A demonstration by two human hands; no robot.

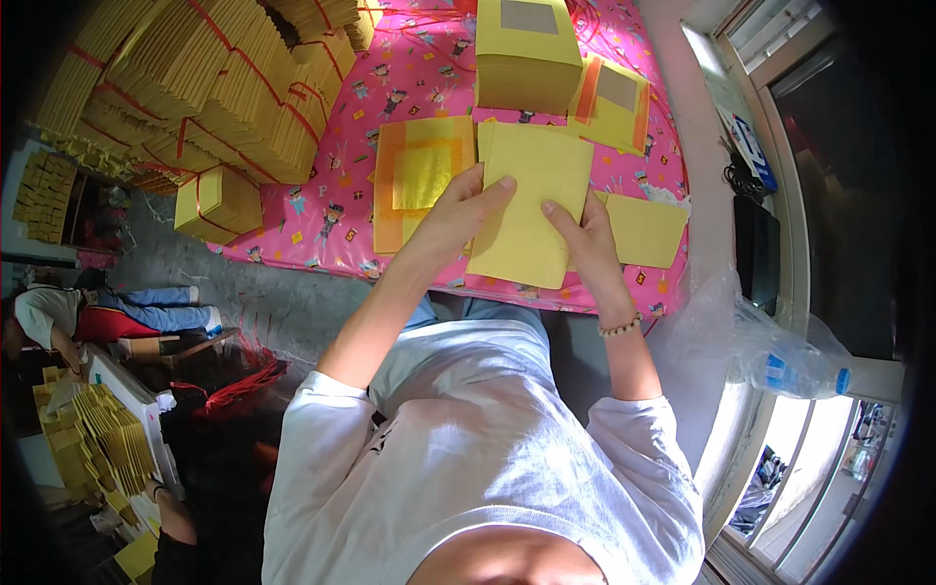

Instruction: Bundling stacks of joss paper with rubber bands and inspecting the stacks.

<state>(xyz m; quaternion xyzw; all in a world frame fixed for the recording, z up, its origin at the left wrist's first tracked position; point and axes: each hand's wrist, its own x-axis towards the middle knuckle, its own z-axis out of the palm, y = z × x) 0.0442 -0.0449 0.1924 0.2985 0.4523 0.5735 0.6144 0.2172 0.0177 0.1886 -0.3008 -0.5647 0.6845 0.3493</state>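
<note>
A small sheaf of plain yellow paper sheets [536,180] is held up over the near edge of the table, its sheets slightly fanned at the top left. My left hand [468,207] grips the sheaf by its left side, thumb on the front face. On the right side, my right hand [588,239] pinches it with the thumb in front and the fingers behind. Left of the sheaf lies yellow joss paper with an orange border and a gold foil square [426,175]. Another plain yellow sheet [643,231] lies to the right, partly behind my right hand.
Tall bundles of yellow paper tied with red string [219,83] fill the table's left side. A thick yellow stack [526,73] stands at the back, beside orange-edged paper [612,102]. The pink patterned tablecloth [336,210] covers the table. Two people work at the lower left.
</note>
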